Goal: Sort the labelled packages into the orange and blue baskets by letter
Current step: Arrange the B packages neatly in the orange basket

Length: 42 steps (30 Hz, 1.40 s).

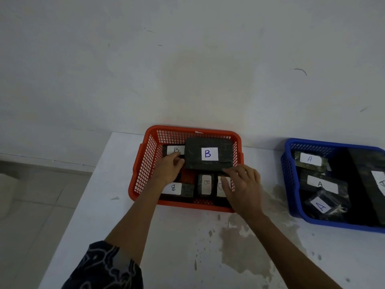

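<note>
Both hands grasp big B pack [209, 154]: left hand [169, 171] at left edge, right hand [242, 187] at near-right corner. Pack sits over far part of orange basket [145, 155], atop smaller B packs. Best lower flat, label up, release gently. Blue basket [288, 176] right holds A packs.

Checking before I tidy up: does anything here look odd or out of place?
Only the table: brownish stains near the right hand. Labels in the orange basket read B, those in the blue basket A.
</note>
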### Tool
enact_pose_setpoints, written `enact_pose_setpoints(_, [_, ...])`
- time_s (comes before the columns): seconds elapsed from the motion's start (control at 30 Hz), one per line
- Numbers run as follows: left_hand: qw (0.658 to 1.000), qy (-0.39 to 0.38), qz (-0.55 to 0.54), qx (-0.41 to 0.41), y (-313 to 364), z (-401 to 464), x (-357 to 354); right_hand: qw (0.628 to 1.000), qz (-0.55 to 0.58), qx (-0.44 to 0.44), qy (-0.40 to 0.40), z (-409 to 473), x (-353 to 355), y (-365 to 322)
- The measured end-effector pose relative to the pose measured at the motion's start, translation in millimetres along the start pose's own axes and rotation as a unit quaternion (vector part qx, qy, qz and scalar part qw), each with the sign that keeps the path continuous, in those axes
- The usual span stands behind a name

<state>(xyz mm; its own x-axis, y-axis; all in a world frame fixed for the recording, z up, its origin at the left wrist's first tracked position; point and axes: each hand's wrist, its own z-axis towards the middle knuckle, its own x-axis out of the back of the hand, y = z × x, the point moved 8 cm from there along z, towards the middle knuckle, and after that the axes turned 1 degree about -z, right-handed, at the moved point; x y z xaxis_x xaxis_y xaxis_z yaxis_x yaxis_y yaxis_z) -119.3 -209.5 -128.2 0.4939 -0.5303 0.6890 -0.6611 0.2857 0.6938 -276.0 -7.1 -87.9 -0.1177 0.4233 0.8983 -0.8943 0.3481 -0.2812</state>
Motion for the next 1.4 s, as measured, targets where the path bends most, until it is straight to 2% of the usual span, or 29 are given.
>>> enact_pose_setpoints(0.07, [1.0,-0.018,0.0,0.011,5.1,2.5,-8.4,0.999,-0.035,0.013,-0.028,2.2,-3.5,4.0])
enact_pose_setpoints(0.17, [0.996,-0.04,-0.071,0.042,9.9,5.9,-18.6,0.997,-0.048,0.027,-0.058,2.3,-10.9,8.2])
enact_pose_setpoints(0.4, [0.979,-0.068,-0.152,0.117,4.9,17.9,-29.2,0.997,-0.026,0.006,-0.074,-4.5,-22.2,13.4])
enact_pose_setpoints(0.5, [0.973,-0.06,-0.188,0.117,8.4,21.5,-26.0,0.997,-0.018,-0.003,-0.074,-4.5,-22.3,14.9])
enact_pose_setpoints(0.63, [0.984,-0.077,-0.132,0.093,5.0,18.5,-20.8,0.998,-0.005,-0.007,-0.069,-5.0,-20.9,16.1])
enact_pose_setpoints(0.83, [0.988,-0.106,-0.029,0.111,-16.7,15.1,-10.9,0.997,-0.005,-0.008,-0.071,-5.7,-23.1,17.3])
enact_pose_setpoints(1.0, [0.987,-0.137,-0.027,0.078,-11.4,15.7,-20.3,0.996,-0.02,-0.008,-0.09,-5.1,-26.9,18.1])
enact_pose_setpoints(1.13, [0.988,-0.109,-0.07,0.081,-8.3,19.1,-25.0,0.995,-0.026,-0.006,-0.096,-4.8,-25.6,17.3])
enact_pose_setpoints(1.17, [0.993,-0.08,-0.061,0.066,-6.4,20.4,-20.5,0.995,-0.027,-0.005,-0.098,-5.0,-25.3,16.9])
enact_pose_setpoints(1.23, [0.999,0.037,0.007,0.015,-1.9,23.1,1.5,0.995,-0.025,-0.006,-0.101,-5.4,-24.6,16.4])
enact_pose_setpoints(1.3, [0.985,0.124,0.113,-0.044,2.0,24.3,19.4,0.994,-0.021,-0.008,-0.106,-5.7,-24.5,16.2])
enact_pose_setpoints(1.33, [0.981,0.113,0.15,-0.052,-0.3,27.5,21.1,0.994,-0.02,-0.009,-0.108,-5.9,-24.3,16.1])
enact_pose_setpoints(1.4, [0.981,0.028,0.188,-0.03,-10.8,36.6,16.5,0.994,-0.019,-0.009,-0.109,-6.2,-23.5,15.9])
